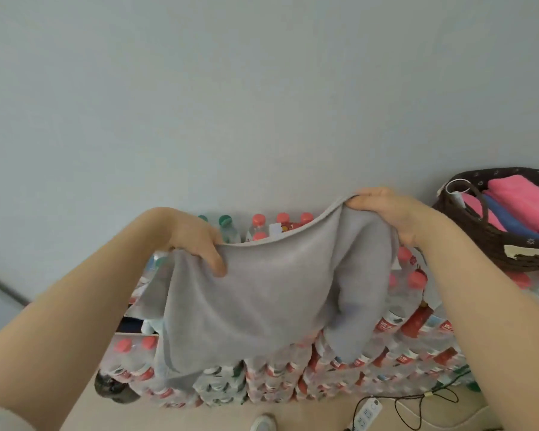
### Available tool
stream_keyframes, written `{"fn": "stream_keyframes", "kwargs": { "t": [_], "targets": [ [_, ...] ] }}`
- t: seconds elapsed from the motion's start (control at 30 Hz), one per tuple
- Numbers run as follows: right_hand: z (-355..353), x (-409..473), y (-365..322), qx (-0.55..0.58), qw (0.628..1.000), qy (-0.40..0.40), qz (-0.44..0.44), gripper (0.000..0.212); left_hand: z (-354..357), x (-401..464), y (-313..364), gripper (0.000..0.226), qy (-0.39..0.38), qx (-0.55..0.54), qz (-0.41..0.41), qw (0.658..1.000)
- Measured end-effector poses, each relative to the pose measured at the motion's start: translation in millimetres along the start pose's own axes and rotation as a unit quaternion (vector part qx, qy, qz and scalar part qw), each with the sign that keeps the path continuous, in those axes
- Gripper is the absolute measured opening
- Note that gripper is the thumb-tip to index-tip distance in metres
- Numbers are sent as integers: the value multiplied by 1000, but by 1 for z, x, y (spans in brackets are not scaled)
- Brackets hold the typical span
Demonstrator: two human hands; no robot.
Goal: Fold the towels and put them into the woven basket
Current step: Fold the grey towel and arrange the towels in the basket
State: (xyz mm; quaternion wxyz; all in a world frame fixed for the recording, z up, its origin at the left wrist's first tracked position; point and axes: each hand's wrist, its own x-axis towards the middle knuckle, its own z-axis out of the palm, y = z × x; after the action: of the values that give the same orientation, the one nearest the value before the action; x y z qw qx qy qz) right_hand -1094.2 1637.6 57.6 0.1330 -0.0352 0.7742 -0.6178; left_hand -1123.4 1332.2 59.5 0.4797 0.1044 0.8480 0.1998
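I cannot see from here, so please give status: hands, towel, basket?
Left hand and right hand grip grey towel, held up, unfolded. Woven basket at right, already holds pink and blue towels. Nothing blocking.

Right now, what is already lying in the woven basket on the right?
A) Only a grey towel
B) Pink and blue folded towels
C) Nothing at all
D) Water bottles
B: the woven basket holds pink towels and a blue towel, while the grey towel hangs between the left hand and the right hand.
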Motion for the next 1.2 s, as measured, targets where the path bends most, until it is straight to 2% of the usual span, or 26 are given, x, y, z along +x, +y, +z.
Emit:
{"fn": "stream_keyframes", "kwargs": {
  "t": [0.07, 0.13, 0.23, 0.3, 0.33, 0.4, 0.47, 0.5, 0.57, 0.63, 0.7, 0.77, 0.87, 0.97, 1.07, 1.1, 1.2],
  "targets": [
    [4, 19, 16, -151, 987, 51, 20, 15, -15, 19, -8, 13, 147, 130, -63, 978],
    [7, 38, 32, -229, 972, 42, 33, 12, -26, 46, -21, 18, 289, 203, -88, 931],
    [8, 59, 49, -305, 950, -2, 64, 9, -37, 86, -42, 20, 427, 125, -71, 893],
    [5, 77, 59, -343, 936, 39, 64, 7, -40, 111, -55, 24, 487, 109, -63, 864],
    [5, 83, 63, -352, 932, 63, 58, 9, -38, 121, -59, 27, 531, 133, -54, 835],
    [7, 93, 68, -376, 920, 104, 42, 9, -29, 137, -55, 38, 606, 201, 13, 770],
    [10, 105, 71, -392, 911, 124, 38, 10, -21, 151, -36, 44, 627, 237, 148, 727],
    [11, 110, 73, -396, 909, 127, 39, 11, -13, 159, -24, 42, 611, 242, 222, 721],
    [12, 115, 78, -402, 905, 133, 44, 14, 4, 173, 2, 34, 529, 238, 340, 741],
    [13, 113, 85, -423, 894, 134, 54, 14, 21, 189, 22, 32, 427, 234, 401, 776],
    [9, 107, 95, -411, 898, 132, 82, 12, 35, 201, 36, 47, 336, 238, 384, 826],
    [-3, 98, 104, -387, 907, 106, 124, 16, 37, 209, 42, 55, 276, 243, 307, 878],
    [-23, 81, 110, -379, 906, 36, 185, 30, 37, 223, 41, 63, 278, 279, 256, 883],
    [-37, 68, 110, -325, 925, 10, 197, 17, 35, 229, 41, 64, 292, 292, 245, 877],
    [-54, 67, 109, -302, 935, 67, 173, 8, 33, 233, 44, 64, 302, 292, 234, 877],
    [-60, 69, 107, -314, 931, 91, 165, 5, 32, 235, 45, 66, 301, 287, 230, 880],
    [-76, 82, 99, -403, 894, 116, 156, 19, 27, 238, 44, 89, 307, 265, 220, 887]
  ]
}}
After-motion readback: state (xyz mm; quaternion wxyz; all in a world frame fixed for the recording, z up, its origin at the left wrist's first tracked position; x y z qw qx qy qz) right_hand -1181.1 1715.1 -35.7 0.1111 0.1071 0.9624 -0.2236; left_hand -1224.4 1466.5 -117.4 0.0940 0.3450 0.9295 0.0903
